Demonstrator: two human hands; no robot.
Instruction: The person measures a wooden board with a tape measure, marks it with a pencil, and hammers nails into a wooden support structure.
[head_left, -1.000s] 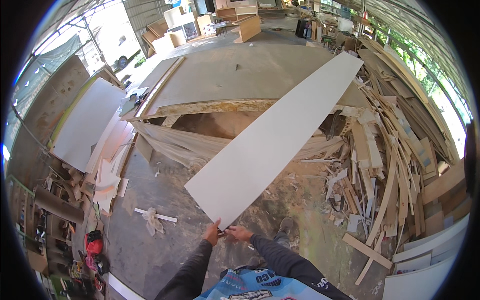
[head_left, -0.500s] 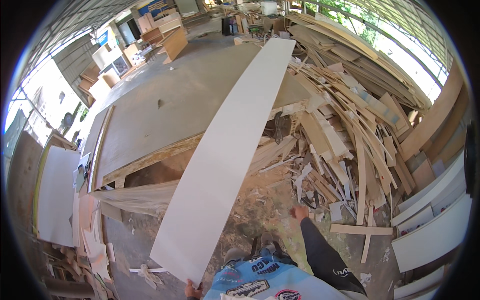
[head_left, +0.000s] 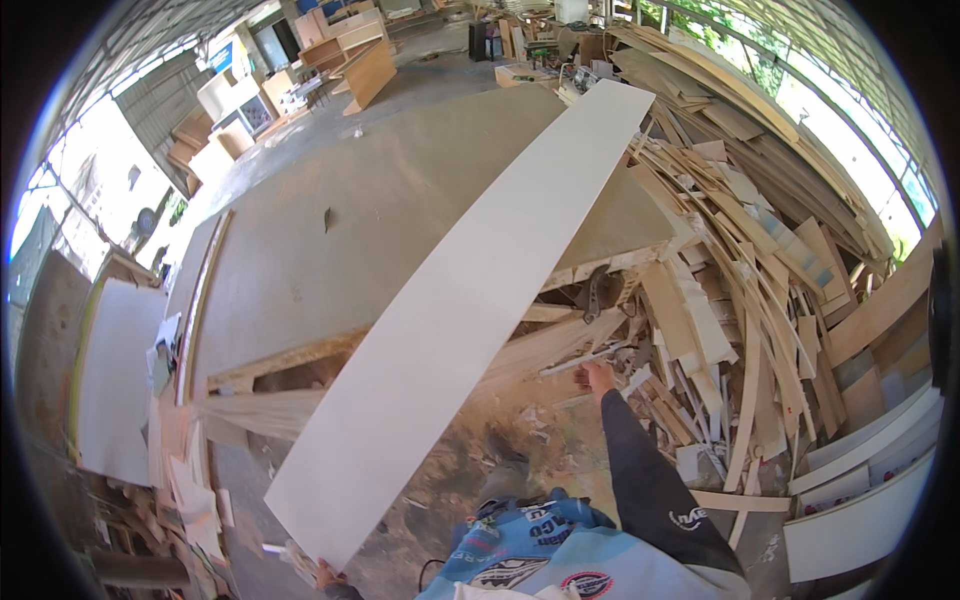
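A long white board (head_left: 460, 300) lies slantwise over the large worktable (head_left: 310, 240), its far end beyond the tabletop's back right part. Its near end juts past the table's front edge. My left hand (head_left: 328, 574) grips the near corner of this board, fingers partly hidden at the picture's bottom. My right hand (head_left: 596, 378), on an outstretched arm, hovers over the floor to the right of the board, apart from it. Nothing shows in that hand, and its fingers look loosely stretched toward the board.
Wood offcuts (head_left: 745, 270) pile up right of the table, with stacked sheets (head_left: 740, 130) behind. A dark clamp-like tool (head_left: 595, 290) hangs at the table's front edge. White panels (head_left: 120, 380) lean at left. Scraps litter the floor (head_left: 440, 510).
The board's far end has swung right across the table, while its near end and my left hand have shifted left. My right hand has reached farther forward.
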